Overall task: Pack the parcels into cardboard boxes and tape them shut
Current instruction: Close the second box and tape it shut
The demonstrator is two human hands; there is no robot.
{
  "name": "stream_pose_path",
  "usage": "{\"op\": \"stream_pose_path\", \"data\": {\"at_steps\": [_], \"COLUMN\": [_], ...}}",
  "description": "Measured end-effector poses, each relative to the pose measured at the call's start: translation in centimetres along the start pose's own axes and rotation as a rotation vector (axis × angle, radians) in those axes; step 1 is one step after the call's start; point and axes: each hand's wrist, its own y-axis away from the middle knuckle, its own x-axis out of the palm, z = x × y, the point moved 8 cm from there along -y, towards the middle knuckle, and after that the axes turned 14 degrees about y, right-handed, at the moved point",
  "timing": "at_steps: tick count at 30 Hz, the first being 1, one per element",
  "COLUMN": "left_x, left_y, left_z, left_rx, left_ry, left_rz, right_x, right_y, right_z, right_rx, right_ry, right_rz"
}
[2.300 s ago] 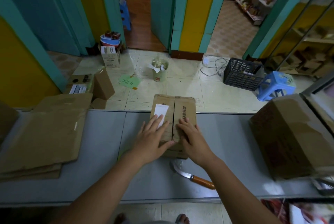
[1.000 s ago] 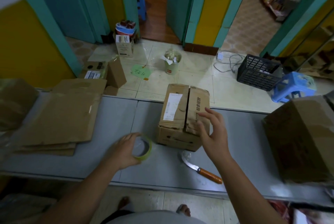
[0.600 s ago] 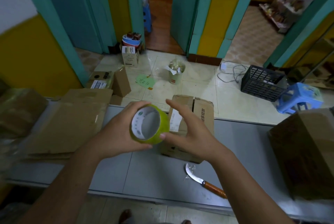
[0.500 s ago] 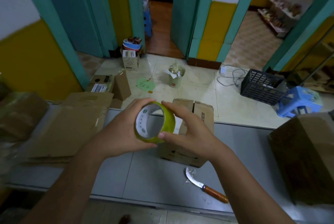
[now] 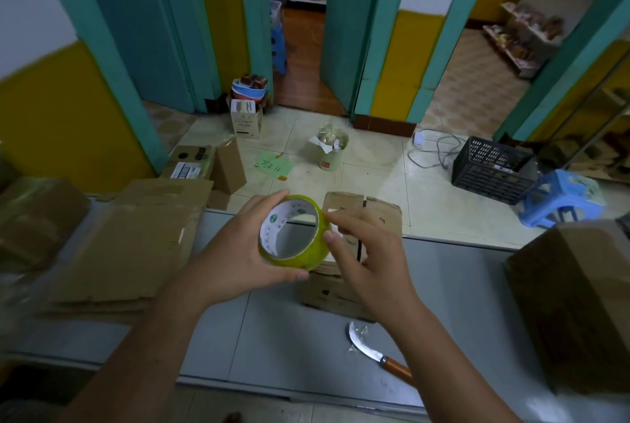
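Clutching the tape roll [image 5: 308,257] in our left grip [image 5: 238,252], right grip [image 5: 366,252] pinching its edge, we find the box [image 5: 380,214] closed, seemingly untaped.

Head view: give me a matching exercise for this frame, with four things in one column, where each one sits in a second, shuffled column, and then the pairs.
Things
1. tape roll
2. knife
3. blue stool
4. flattened cardboard

Places
A. on the floor beyond the table
B. held up between the left hand and the right hand
C. stacked on the table's left side
D. lying on the table, nearer the person than the small box

Pairs: 1-B; 2-D; 3-A; 4-C.
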Motion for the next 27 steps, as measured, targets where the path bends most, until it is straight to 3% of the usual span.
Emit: {"op": "stream_pose_path", "data": {"at_steps": [9, 14, 17, 21, 27], "left_x": [1.9, 3.5, 4.6, 4.8, 3.4], "left_y": [0.5, 0.8, 0.9, 0.3, -2.3], "left_z": [0.4, 0.4, 1.2, 3.0, 4.8], "left_rx": [-0.039, 0.134, 0.234, 0.046, -0.18], "left_ry": [0.082, -0.009, -0.012, 0.085, -0.122], "left_rz": [0.081, 0.033, -0.032, -0.107, -0.16], "right_x": [-0.1, 0.6, 1.0, 0.0, -0.8], "right_y": [-0.1, 0.2, 0.1, -0.8, -1.7], "right_z": [-0.9, -3.7, -4.5, -5.1, -5.6], "right_rx": [0.061, 0.316, 0.36, 0.381, 0.455], "right_ry": [0.087, -0.028, -0.022, -0.182, -0.521], "right_rz": [-0.035, 0.09, 0.193, 0.227, 0.323]}}
